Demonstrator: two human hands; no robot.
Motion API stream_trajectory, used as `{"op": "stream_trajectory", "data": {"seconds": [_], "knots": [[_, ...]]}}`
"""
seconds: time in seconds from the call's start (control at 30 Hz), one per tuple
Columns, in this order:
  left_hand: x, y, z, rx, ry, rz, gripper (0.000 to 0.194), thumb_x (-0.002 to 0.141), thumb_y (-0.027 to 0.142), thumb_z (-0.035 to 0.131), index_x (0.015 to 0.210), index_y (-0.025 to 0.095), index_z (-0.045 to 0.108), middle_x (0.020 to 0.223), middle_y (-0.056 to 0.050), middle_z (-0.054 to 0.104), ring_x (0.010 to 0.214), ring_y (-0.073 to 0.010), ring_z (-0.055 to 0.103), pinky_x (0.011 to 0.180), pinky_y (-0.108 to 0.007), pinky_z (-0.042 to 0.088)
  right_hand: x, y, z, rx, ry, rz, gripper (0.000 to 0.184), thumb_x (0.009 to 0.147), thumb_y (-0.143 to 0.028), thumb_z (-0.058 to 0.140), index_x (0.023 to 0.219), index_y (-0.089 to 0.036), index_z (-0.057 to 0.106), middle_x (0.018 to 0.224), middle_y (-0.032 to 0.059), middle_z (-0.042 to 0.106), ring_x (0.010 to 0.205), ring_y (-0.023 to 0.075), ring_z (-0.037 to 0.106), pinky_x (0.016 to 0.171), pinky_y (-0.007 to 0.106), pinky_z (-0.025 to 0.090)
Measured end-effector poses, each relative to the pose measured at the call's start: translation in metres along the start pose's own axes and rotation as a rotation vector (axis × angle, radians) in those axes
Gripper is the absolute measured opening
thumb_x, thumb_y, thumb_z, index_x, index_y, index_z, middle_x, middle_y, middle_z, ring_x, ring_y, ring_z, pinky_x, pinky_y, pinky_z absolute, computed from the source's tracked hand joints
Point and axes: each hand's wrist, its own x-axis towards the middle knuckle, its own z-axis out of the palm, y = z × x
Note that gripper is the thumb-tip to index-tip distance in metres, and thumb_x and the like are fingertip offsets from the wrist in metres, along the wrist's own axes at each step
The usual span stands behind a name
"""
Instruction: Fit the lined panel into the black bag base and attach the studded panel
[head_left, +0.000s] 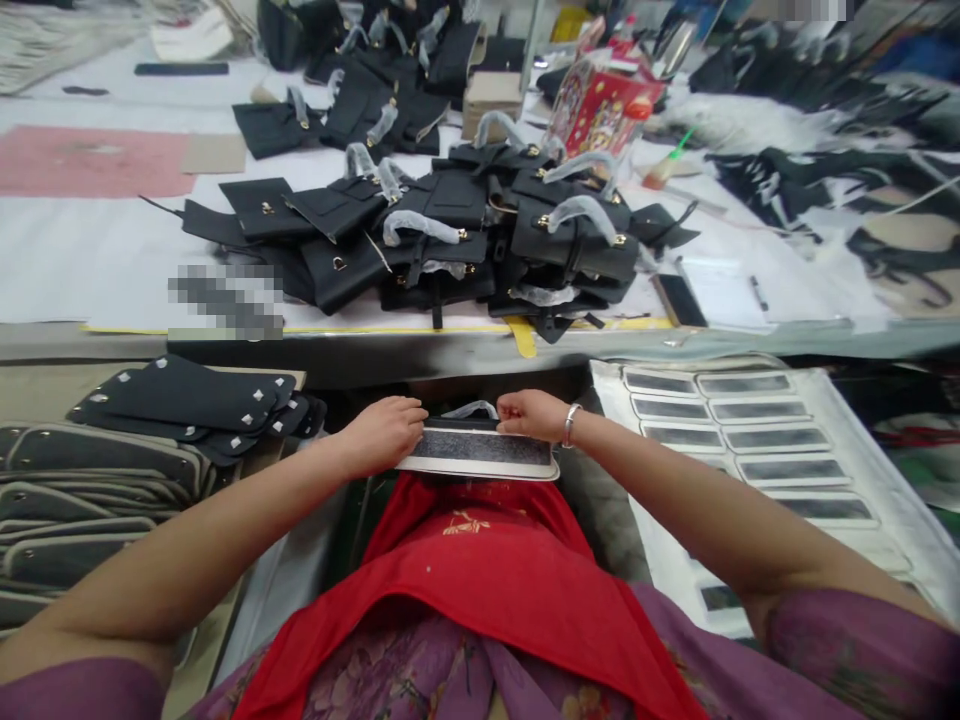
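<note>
At my lap, just above the red apron (465,545), is a bag panel (480,452) with a pale border and a dark grey middle strip. My left hand (386,432) is closed on its left end, fingers curled over the top edge. On the other side, my right hand (531,415), with a bracelet at the wrist, pinches the top edge near the right end. A black bag part with a plastic-wrapped handle (471,409) shows behind the panel, between the hands. How the two pieces join is hidden.
Black bags (450,205) with wrapped handles are heaped on the table ahead. At left lie black panels (187,395) and stacked pale-edged panels (97,500). A white board (750,440) with rows of strip panels is at right. A phone (679,300) lies near the table edge.
</note>
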Motion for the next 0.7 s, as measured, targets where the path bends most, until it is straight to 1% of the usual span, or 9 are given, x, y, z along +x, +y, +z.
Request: {"op": "stream_trajectory", "data": {"seconds": [0.07, 0.1, 0.2, 0.27, 0.37, 0.47, 0.57, 0.7], "knots": [[0.002, 0.017, -0.004, 0.018, 0.001, -0.021, 0.022, 0.085, 0.027, 0.049, 0.095, 0.017, 0.066, 0.115, -0.008, 0.061, 0.114, -0.0254, 0.050, 0.100, -0.044, 0.036, -0.018, -0.001, 0.005, -0.038, 0.153, -0.029, 0.007, 0.075, -0.021, 0.058, 0.070, -0.017, 0.054, 0.066, -0.0012, 0.055, 0.060, 0.0111, 0.048, 0.056, 0.022, 0.033], [0.003, 0.027, -0.004, 0.000, 0.013, -0.030, 0.025, 0.085, 0.028, 0.049, 0.101, 0.017, 0.064, 0.118, -0.008, 0.059, 0.115, -0.0257, 0.048, 0.101, -0.045, 0.035, -0.031, 0.000, 0.010, -0.047, 0.248, -0.060, 0.006, 0.077, -0.022, 0.057, 0.074, -0.017, 0.056, 0.070, 0.0000, 0.057, 0.064, 0.0124, 0.050, 0.059, 0.023, 0.035], [0.007, 0.065, 0.006, -0.143, 0.092, -0.016, 0.032, 0.086, 0.028, 0.048, 0.114, 0.015, 0.056, 0.120, -0.010, 0.057, 0.113, -0.0219, 0.050, 0.099, -0.038, 0.039, -0.074, 0.010, 0.036, -0.069, 0.528, -0.163, 0.012, 0.081, -0.026, 0.055, 0.089, -0.017, 0.057, 0.086, 0.0047, 0.061, 0.080, 0.0167, 0.054, 0.074, 0.028, 0.041], [0.013, 0.088, 0.018, -0.215, 0.151, -0.005, 0.031, 0.086, 0.024, 0.048, 0.114, 0.013, 0.055, 0.118, -0.011, 0.058, 0.110, -0.0204, 0.052, 0.096, -0.036, 0.042, -0.098, 0.015, 0.057, -0.091, 0.644, -0.185, 0.017, 0.082, -0.028, 0.055, 0.096, -0.017, 0.056, 0.095, 0.0072, 0.061, 0.089, 0.0192, 0.054, 0.084, 0.033, 0.040], [0.024, 0.110, 0.036, -0.212, 0.225, -0.023, 0.024, 0.086, 0.022, 0.048, 0.107, 0.016, 0.059, 0.111, -0.008, 0.063, 0.104, -0.0211, 0.055, 0.092, -0.038, 0.044, -0.115, 0.015, 0.083, -0.132, 0.719, -0.153, 0.015, 0.086, -0.028, 0.051, 0.096, -0.019, 0.058, 0.097, 0.0065, 0.061, 0.094, 0.0190, 0.053, 0.098, 0.040, 0.033], [0.031, 0.116, 0.045, -0.169, 0.277, -0.038, 0.020, 0.088, 0.022, 0.046, 0.096, 0.018, 0.063, 0.106, -0.006, 0.065, 0.100, -0.0213, 0.055, 0.087, -0.038, 0.044, -0.116, 0.010, 0.094, -0.165, 0.733, -0.137, 0.016, 0.086, -0.028, 0.051, 0.096, -0.020, 0.060, 0.097, 0.0050, 0.062, 0.093, 0.0176, 0.054, 0.103, 0.042, 0.027], [0.032, 0.117, 0.044, -0.152, 0.289, -0.047, 0.019, 0.088, 0.022, 0.046, 0.092, 0.019, 0.064, 0.104, -0.005, 0.066, 0.099, -0.0207, 0.055, 0.085, -0.037, 0.044, -0.111, 0.004, 0.096, -0.210, 0.720, -0.139, 0.014, 0.086, -0.028, 0.051, 0.093, -0.022, 0.063, 0.098, 0.0034, 0.063, 0.097, 0.0177, 0.053, 0.106, 0.042, 0.021], [0.033, 0.121, 0.038, -0.094, 0.227, -0.058, 0.020, 0.087, 0.020, 0.045, 0.093, 0.018, 0.063, 0.107, -0.006, 0.064, 0.099, -0.0220, 0.054, 0.086, -0.037, 0.041, -0.106, -0.002, 0.099, -0.244, 0.770, -0.078, 0.016, 0.087, -0.024, 0.048, 0.084, -0.023, 0.064, 0.095, 0.0021, 0.064, 0.100, 0.0177, 0.051, 0.107, 0.041, 0.018]]}}
